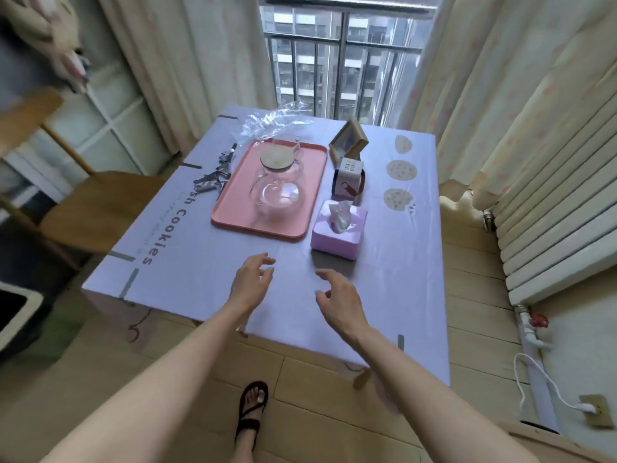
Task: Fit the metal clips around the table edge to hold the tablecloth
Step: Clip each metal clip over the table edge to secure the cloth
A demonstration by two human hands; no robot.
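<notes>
The loose metal clips [217,173] are lying in a heap well beyond the left hand [250,280], off to the left of its fingers [266,261] and just beside the pink tray [230,222]. Fitted clips [128,284] are already gripping the tablecloth [187,289] edge further left. Both hands, the right hand [337,297] included, are hovering with fingers apart, loosely curled, holding nothing. A reach for the heap is probably risking a brush against the tray and its glass jug [280,192], or a tug that is rucking the cloth and sliding everything. The tissue box [337,235] is crowding the space just ahead of the right fingers, while bare cloth is lying open beneath both hands. The near tabletop edge is running behind them, at the wrists.
</notes>
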